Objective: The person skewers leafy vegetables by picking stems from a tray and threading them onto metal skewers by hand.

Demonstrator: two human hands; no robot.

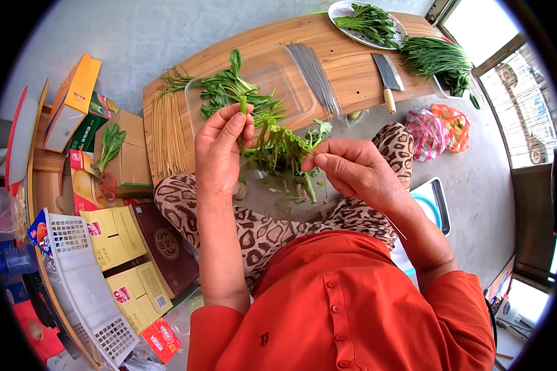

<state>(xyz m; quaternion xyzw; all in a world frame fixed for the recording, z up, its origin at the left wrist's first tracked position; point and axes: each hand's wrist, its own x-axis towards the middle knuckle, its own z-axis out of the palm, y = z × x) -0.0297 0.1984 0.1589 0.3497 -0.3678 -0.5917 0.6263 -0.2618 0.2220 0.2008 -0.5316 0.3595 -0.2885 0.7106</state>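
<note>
My left hand is closed in a pinch on a green vegetable stem whose cut end points up. My right hand pinches what looks like a thin skewer; a straight pale end shows past the wrist. Between the hands hangs a row of green leafy stems, bunched side by side, apparently threaded on it; the skewer itself is hidden among them. Just beyond, a clear plastic tray holds loose leafy greens.
On the wooden table lie bamboo skewers, metal skewers, a cleaver, a plate of greens and chives. Plastic bags sit on the floor. Boxes, red scissors and a white basket stand left.
</note>
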